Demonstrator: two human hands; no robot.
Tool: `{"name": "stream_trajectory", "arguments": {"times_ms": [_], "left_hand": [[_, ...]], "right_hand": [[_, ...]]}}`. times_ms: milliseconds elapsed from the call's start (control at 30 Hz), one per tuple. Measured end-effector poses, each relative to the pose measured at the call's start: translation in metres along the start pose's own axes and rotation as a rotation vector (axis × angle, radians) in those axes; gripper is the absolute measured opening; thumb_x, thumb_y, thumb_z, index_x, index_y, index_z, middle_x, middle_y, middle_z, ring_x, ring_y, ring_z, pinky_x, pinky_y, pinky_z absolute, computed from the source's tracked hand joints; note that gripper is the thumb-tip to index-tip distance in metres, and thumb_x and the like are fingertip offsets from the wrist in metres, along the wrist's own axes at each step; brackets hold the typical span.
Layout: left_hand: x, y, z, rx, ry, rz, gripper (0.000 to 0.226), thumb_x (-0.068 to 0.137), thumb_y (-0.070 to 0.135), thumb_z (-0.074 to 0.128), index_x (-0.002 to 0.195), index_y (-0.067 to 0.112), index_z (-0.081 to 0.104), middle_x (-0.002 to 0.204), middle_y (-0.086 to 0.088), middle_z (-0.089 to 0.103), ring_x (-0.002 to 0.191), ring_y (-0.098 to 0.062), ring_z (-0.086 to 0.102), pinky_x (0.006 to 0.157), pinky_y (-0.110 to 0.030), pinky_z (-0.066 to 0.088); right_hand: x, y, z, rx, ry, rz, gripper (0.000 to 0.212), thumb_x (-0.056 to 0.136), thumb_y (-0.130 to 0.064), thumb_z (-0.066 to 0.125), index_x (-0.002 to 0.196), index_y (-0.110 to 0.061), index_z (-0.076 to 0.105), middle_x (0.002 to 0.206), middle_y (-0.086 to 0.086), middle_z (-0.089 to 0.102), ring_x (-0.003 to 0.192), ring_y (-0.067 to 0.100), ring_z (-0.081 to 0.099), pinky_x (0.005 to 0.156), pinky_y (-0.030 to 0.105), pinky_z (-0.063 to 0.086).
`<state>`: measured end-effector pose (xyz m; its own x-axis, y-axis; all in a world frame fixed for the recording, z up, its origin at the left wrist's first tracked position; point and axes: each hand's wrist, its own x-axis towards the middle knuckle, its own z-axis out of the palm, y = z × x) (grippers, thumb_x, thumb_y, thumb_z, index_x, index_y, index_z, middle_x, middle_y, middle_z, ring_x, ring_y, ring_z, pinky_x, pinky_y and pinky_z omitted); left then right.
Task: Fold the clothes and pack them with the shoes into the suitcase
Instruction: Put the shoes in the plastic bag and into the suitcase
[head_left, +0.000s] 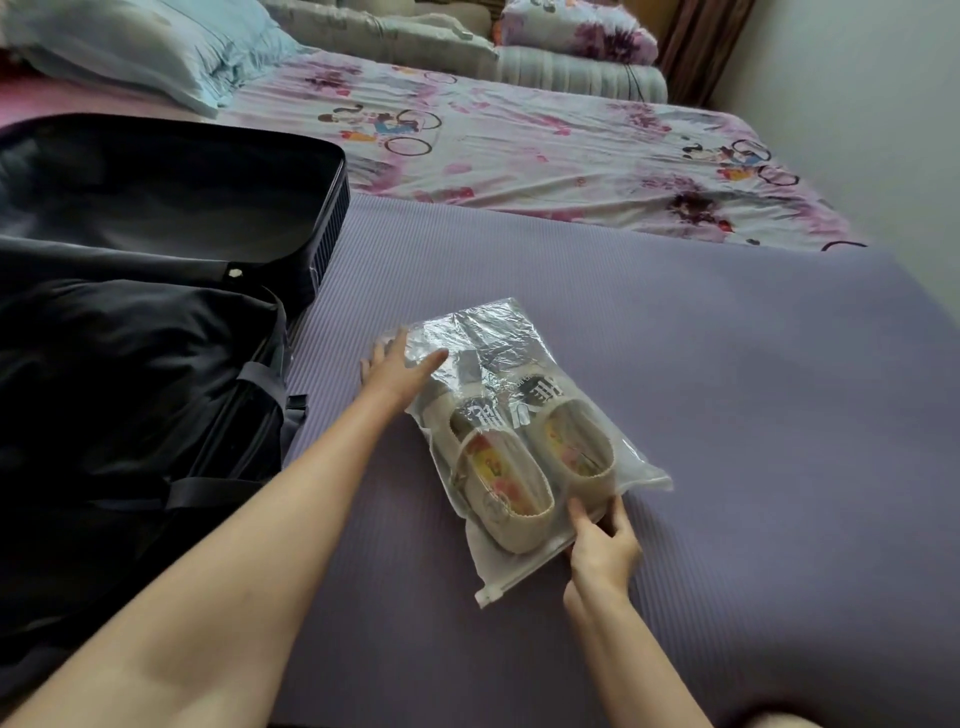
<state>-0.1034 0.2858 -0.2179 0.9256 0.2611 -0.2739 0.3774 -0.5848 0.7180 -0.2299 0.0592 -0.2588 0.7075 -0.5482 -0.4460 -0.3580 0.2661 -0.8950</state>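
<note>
A pair of cream shoes with patterned insoles lies inside a clear plastic zip bag on the purple mat. My left hand rests flat on the bag's far left part, fingers straight. My right hand pinches the bag's near edge by the heels, thumb on top. The open black suitcase lies at the left, with dark folded clothes under its straps in the near half.
The mat lies on a bed with a floral sheet. A light blue pillow and folded quilts sit at the head. A wall runs along the right side.
</note>
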Motion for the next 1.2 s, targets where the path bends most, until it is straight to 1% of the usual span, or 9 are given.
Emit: {"name": "stream_trajectory", "arguments": {"times_ms": [133, 333, 433, 533, 633, 733, 800, 967, 1200], "left_hand": [[-0.012, -0.006, 0.021, -0.275, 0.01, 0.025, 0.078, 0.082, 0.043, 0.066, 0.146, 0.019, 0.029, 0.146, -0.014, 0.034, 0.133, -0.032, 0.037, 0.109, -0.046, 0.034], [-0.033, -0.018, 0.02, -0.465, 0.078, 0.017, 0.059, 0.082, 0.019, 0.07, 0.134, 0.011, 0.044, 0.13, -0.008, 0.053, 0.118, -0.024, 0.052, 0.1, -0.044, 0.044], [-0.046, -0.026, 0.01, -0.552, 0.097, 0.018, 0.047, 0.083, 0.008, 0.066, 0.127, 0.009, 0.051, 0.121, -0.011, 0.06, 0.111, -0.026, 0.057, 0.097, -0.047, 0.047], [-0.064, -0.022, -0.009, -0.612, 0.116, 0.039, 0.044, 0.087, 0.002, 0.058, 0.13, 0.005, 0.048, 0.121, -0.012, 0.059, 0.112, -0.026, 0.057, 0.097, -0.046, 0.048], [-0.084, -0.013, -0.04, -0.687, 0.143, 0.085, 0.044, 0.089, -0.001, 0.052, 0.132, 0.006, 0.045, 0.124, -0.012, 0.057, 0.111, -0.026, 0.058, 0.09, -0.044, 0.052], [-0.103, -0.005, -0.083, -0.763, 0.217, 0.151, 0.039, 0.09, 0.0, 0.052, 0.128, 0.01, 0.047, 0.114, -0.009, 0.061, 0.101, -0.023, 0.062, 0.077, -0.037, 0.056], [-0.117, -0.005, -0.118, -0.798, 0.303, 0.177, 0.039, 0.09, 0.0, 0.053, 0.127, 0.012, 0.048, 0.103, -0.001, 0.062, 0.092, -0.016, 0.063, 0.072, -0.032, 0.055], [-0.149, -0.048, -0.209, -0.83, 0.497, 0.147, 0.042, 0.09, 0.003, 0.055, 0.13, 0.017, 0.049, 0.099, 0.005, 0.061, 0.092, -0.016, 0.063, 0.077, -0.039, 0.055], [-0.183, -0.163, -0.305, -0.836, 0.772, -0.018, 0.047, 0.09, 0.002, 0.057, 0.133, 0.017, 0.048, 0.113, -0.003, 0.06, 0.096, -0.021, 0.061, 0.067, -0.032, 0.054]], "right_hand": [[-0.003, -0.017, 0.015, 0.01, 0.086, -0.005, 0.049, 0.083, 0.014, 0.057, 0.127, -0.008, 0.059, 0.106, 0.001, 0.065, 0.088, 0.012, 0.058, 0.086, 0.023, 0.043], [-0.006, -0.033, 0.012, -0.189, 0.053, -0.094, 0.056, 0.084, 0.016, 0.041, 0.131, -0.011, 0.056, 0.12, -0.001, 0.063, 0.096, 0.012, 0.057, 0.091, 0.023, 0.041], [-0.015, -0.045, 0.008, -0.236, 0.031, -0.184, 0.045, 0.091, 0.006, 0.046, 0.13, -0.013, 0.056, 0.098, -0.006, 0.064, 0.073, 0.009, 0.055, 0.081, 0.018, 0.037], [-0.024, -0.054, 0.01, -0.251, 0.017, -0.267, 0.042, 0.092, 0.004, 0.047, 0.127, -0.015, 0.06, 0.086, -0.008, 0.065, 0.068, 0.014, 0.056, 0.064, 0.012, 0.039], [-0.038, -0.068, 0.019, -0.232, 0.011, -0.359, 0.04, 0.091, 0.0, 0.052, 0.123, -0.02, 0.063, 0.063, -0.015, 0.051, 0.051, 0.01, 0.038, 0.046, 0.004, 0.032], [-0.061, -0.088, 0.037, -0.203, -0.051, -0.48, 0.041, 0.089, 0.0, 0.058, 0.123, -0.022, 0.063, 0.058, -0.016, 0.044, 0.05, 0.008, 0.036, 0.052, 0.008, 0.035], [-0.082, -0.102, 0.053, -0.172, -0.121, -0.539, 0.042, 0.089, 0.0, 0.059, 0.123, -0.023, 0.063, 0.055, -0.015, 0.044, 0.05, 0.006, 0.037, 0.058, 0.019, 0.039], [-0.146, -0.106, 0.118, -0.125, -0.33, -0.592, 0.039, 0.089, 0.002, 0.058, 0.119, -0.021, 0.065, 0.062, -0.008, 0.054, 0.055, 0.009, 0.047, 0.065, 0.029, 0.047], [-0.244, -0.058, 0.218, -0.166, -0.538, -0.577, 0.039, 0.087, -0.003, 0.055, 0.117, -0.026, 0.065, 0.074, -0.007, 0.058, 0.062, 0.006, 0.053, 0.066, 0.02, 0.045]]}}
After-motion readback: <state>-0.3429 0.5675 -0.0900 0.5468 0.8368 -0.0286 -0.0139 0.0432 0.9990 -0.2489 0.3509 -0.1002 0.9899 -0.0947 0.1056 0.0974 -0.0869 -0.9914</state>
